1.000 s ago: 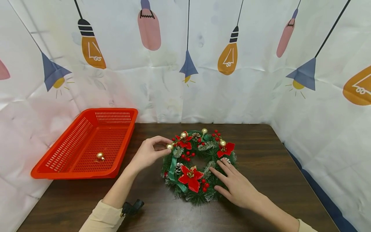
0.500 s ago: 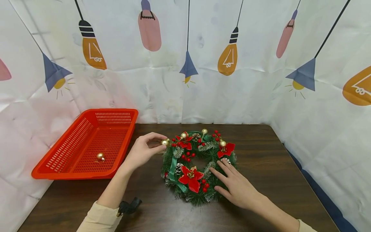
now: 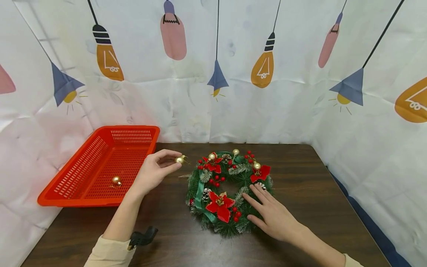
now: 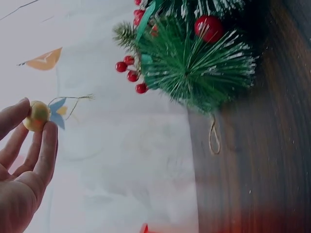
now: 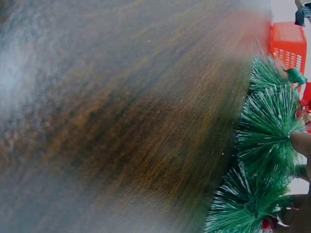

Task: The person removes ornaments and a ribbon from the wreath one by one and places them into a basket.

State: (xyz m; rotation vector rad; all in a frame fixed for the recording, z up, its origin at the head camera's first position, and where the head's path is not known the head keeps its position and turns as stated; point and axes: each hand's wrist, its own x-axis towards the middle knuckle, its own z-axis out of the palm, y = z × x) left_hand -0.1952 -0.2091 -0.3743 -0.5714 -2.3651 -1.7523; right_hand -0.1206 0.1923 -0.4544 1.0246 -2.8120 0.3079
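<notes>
A small gold ball ornament [image 3: 180, 160] is pinched between the thumb and fingertips of my left hand [image 3: 154, 170], held above the table between the basket and the wreath. In the left wrist view the gold ball ornament [image 4: 37, 116] has a thin gold string hanging loose from its cap. The green Christmas wreath [image 3: 227, 230] lies on the table with red poinsettias, berries, pinecones, a green ribbon and several gold balls on it. My right hand [image 3: 274, 215] rests on its right side with spread fingers; in the right wrist view only parts of the fingers show at the edge.
A red plastic basket [image 3: 83, 202] stands at the left, with another gold ball ornament [image 3: 116, 180] inside. A twine loop [image 4: 214, 138] sticks out from the wreath's left edge. White printed cloth [image 3: 186, 111] hangs behind the dark wooden table [image 3: 300, 167].
My left hand has drawn away from the wreath's upper left edge, moving left toward the basket with the gold ball ornament in its fingers. The right hand has stayed on the wreath.
</notes>
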